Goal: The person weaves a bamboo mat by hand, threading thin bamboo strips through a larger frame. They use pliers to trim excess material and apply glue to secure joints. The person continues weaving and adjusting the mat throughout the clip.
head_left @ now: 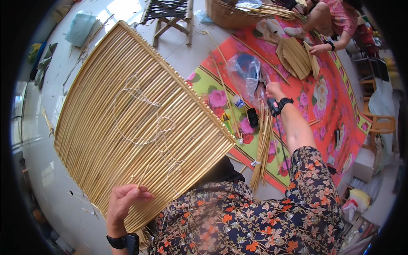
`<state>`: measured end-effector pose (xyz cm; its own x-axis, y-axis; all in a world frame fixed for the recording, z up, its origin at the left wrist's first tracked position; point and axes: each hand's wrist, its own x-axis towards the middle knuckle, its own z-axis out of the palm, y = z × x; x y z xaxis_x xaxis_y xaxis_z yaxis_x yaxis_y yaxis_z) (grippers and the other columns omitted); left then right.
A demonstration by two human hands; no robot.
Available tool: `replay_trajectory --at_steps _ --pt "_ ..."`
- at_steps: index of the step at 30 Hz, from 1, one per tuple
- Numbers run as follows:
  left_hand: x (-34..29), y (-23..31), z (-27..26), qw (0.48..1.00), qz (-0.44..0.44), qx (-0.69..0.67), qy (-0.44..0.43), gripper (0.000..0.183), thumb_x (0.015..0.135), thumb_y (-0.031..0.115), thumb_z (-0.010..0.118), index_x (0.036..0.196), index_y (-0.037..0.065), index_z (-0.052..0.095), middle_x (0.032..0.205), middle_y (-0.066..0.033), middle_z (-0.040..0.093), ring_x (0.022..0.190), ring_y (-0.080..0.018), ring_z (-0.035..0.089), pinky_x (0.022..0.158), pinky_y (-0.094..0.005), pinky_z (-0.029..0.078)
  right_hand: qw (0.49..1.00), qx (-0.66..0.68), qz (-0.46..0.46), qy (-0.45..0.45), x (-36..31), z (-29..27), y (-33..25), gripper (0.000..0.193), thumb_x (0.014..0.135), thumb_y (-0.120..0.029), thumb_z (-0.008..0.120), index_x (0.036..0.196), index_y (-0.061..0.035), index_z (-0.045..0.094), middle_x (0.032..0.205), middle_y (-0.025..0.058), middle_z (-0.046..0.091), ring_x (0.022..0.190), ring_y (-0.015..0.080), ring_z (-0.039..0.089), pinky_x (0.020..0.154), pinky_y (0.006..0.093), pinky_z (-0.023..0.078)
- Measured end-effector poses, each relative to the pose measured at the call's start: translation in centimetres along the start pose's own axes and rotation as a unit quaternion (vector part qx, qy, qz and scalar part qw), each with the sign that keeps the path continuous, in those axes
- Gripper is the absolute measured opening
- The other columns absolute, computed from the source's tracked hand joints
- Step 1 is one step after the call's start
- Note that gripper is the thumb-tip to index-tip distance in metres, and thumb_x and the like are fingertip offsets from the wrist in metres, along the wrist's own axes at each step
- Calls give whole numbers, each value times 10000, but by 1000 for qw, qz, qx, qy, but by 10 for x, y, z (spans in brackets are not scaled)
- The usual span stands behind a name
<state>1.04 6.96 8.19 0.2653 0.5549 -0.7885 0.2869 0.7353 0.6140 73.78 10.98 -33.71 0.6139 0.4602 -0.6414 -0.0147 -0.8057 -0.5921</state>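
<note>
The left hand [123,202] grips the lower edge of the large fan-shaped woven bamboo-strip panel [136,127], slats running up-left; the right hand [274,90] reaches far right, loosely closed above the bamboo-stick bundle [262,148].

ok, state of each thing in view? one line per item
Reed panel: tilted up off the lap, loose threads trailing over it.
Left hand: gripping the panel's lower edge.
Right hand: reaching out over the mat, closed; what it holds is unclear.
Reed bundle: lying on the mat, tied near one end.
Plastic bag: crumpled, lying on the mat.
Basket: upright.
Stool: standing, unoccupied.
Second panel: flat on the mat under another person's hand.
</note>
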Motion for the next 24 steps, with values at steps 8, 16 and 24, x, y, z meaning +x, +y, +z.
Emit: replay_trajectory --at_steps 8,16,24 --pt "0 -1 -6 998 -39 -49 -19 304 1057 148 689 1142 -131 775 1005 -236 821 974 -395 818 941 -503 664 995 -90 2 -47 21 70 89 405 859 0 567 1195 -122 759 937 43 722 743 221 641 617 395 467" --pt "-7 4 -3 996 -59 -60 -9 298 1064 117 674 1157 -151 764 1022 -256 817 977 -426 814 941 -522 668 987 -141 -79 -8 52 70 95 194 875 -66 663 1033 -49 773 792 43 706 718 209 673 636 401 508" --pt "-2 3 -4 998 -51 -9 -18 325 1067 156 665 1154 -142 763 1018 -243 821 976 -382 820 931 -482 665 916 -347 -142 143 69 17 51 772 919 -64 574 1679 -78 440 1543 275 614 1436 408 598 1181 442 478"
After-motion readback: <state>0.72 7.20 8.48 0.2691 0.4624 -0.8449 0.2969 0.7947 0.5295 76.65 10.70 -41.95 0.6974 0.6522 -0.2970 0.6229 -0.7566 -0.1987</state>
